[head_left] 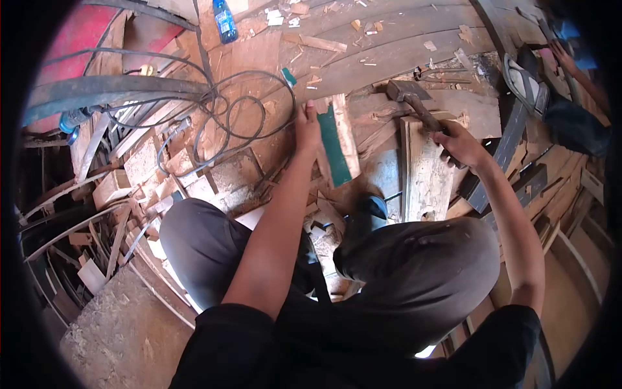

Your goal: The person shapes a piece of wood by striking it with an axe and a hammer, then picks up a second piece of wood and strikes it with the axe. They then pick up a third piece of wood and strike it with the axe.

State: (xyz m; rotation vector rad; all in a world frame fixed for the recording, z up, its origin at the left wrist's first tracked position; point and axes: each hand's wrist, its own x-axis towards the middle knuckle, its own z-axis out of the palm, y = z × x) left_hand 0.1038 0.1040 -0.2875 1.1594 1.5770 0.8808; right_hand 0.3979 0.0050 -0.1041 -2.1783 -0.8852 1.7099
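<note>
Two bare hands, each with something in its grip. Left hand [308,133], centre of the frame, on a short wooden board [334,150] with a green strip down its face. Right hand [461,146], right of centre, round the handle of a hammer [424,117].

On good handling, my judgement: the board wants a firm hold at its edge, thumb flat, no digits straying over the green face. It looks rough along its pale side, so splinters are a fair worry. The hammer wants a full wrap but a loose wrist, its head well away from the left thumb. Loose offcuts lie all about; best to have the board settled on something flat before any force goes on it.

Fingers: left thumb pressed on the board's upper left edge; the other left fingers hidden, so cannot tell how they sit. Right fingers curled together round the handle, some tips showing beneath.

Board lies just right of the left thumb, reaching down the frame past the hand, slightly tilted. Hammer head up and left of the right fingers, near the top end of a pale plank [424,178]; contact between them cannot be told.
</note>
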